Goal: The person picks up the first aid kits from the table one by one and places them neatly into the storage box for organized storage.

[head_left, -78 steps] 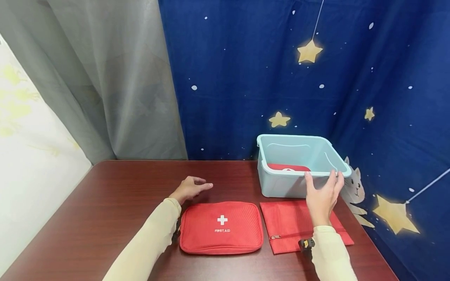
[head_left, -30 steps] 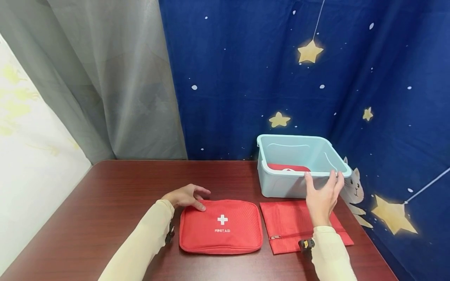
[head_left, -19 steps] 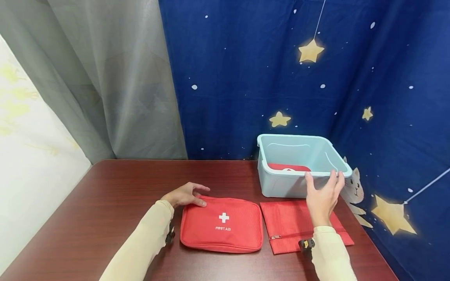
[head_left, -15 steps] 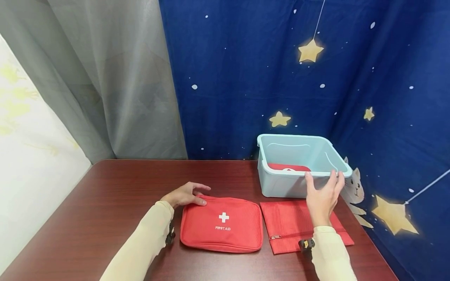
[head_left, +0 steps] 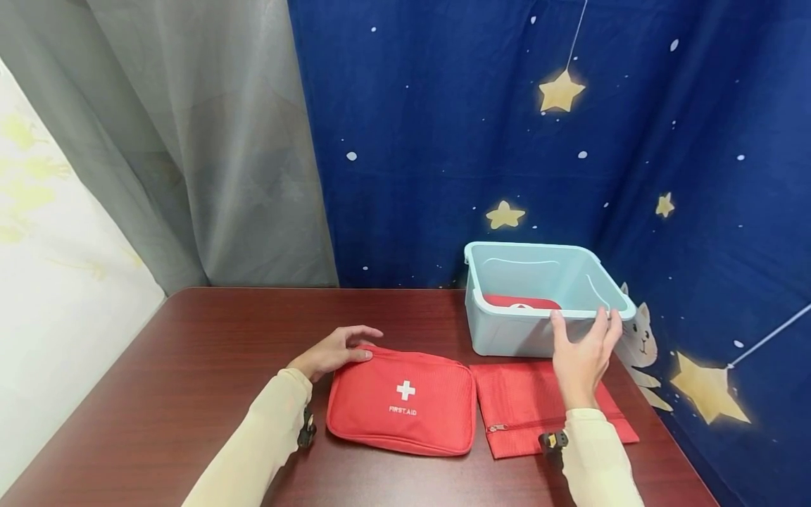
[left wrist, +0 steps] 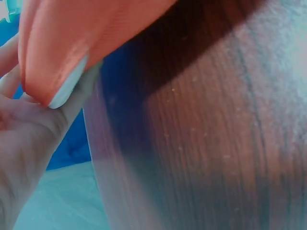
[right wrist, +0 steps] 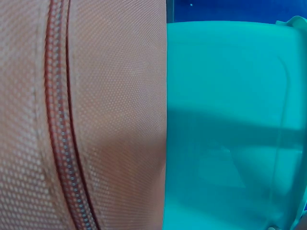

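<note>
The left hand (head_left: 334, 353) is pinching the red bag (head_left: 405, 422) by one corner, holding that end off the table (head_left: 190, 366); the spread right hand (head_left: 580, 365) is touching the bin (head_left: 510, 334), apparently steadying it

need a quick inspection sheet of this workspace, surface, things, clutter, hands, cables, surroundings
surface: brown wood-look table, shiny near the front
things: red first aid bag, far left corner looks raised; light blue bin standing upright, with a red item partly visible inside; flat red pouch with a zip, in front of the bin
clutter: nothing seen
hands: left hand grips the bag's far left corner; right hand has its fingertips at the bin's near rim
cables: nothing seen
surroundings: grey curtain and blue star-patterned curtain behind; whitish surface at left
</note>
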`<action>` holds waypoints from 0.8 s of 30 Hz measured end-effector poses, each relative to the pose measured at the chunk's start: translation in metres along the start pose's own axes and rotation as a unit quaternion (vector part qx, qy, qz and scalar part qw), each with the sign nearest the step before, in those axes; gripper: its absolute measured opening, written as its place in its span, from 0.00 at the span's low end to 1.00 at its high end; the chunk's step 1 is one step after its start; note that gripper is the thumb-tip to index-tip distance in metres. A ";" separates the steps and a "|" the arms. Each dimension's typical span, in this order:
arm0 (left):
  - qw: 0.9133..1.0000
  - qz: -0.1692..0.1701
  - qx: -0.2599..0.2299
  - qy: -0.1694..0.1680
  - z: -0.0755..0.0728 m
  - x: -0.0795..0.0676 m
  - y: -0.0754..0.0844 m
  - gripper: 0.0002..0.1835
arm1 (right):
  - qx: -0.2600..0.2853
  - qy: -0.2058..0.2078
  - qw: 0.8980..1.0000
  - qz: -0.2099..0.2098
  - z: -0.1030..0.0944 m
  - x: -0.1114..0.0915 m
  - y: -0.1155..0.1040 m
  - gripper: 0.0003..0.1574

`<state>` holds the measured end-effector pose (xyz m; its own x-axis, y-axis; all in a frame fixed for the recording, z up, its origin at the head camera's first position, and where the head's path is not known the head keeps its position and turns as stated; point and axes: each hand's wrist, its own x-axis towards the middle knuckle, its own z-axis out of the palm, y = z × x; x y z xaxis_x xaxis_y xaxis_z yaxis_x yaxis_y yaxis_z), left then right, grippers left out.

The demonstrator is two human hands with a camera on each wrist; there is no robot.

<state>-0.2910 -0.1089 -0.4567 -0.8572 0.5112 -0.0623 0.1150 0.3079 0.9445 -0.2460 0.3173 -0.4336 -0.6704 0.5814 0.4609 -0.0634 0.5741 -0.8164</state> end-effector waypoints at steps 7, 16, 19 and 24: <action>1.000 0.001 0.004 0.017 0.001 -0.002 -0.002 0.23 | -0.002 -0.001 1.000 0.000 0.000 0.000 0.000 0.53; 0.998 -0.015 0.040 0.040 0.003 -0.004 0.002 0.17 | -0.001 0.000 1.000 -0.001 -0.001 0.000 0.000 0.53; 0.997 -0.027 0.051 0.043 0.003 -0.004 0.001 0.16 | 0.000 0.002 1.000 -0.003 0.000 -0.001 0.000 0.53; 0.997 -0.047 0.052 0.035 0.001 -0.006 0.001 0.23 | 0.001 0.001 1.000 -0.003 0.000 -0.001 0.000 0.53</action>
<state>-0.2850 -0.1108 -0.4554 -0.8992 0.4199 -0.1225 0.0808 0.4347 0.8970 -0.2454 0.3164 -0.4344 -0.6684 0.5797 0.4659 -0.0685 0.5758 -0.8147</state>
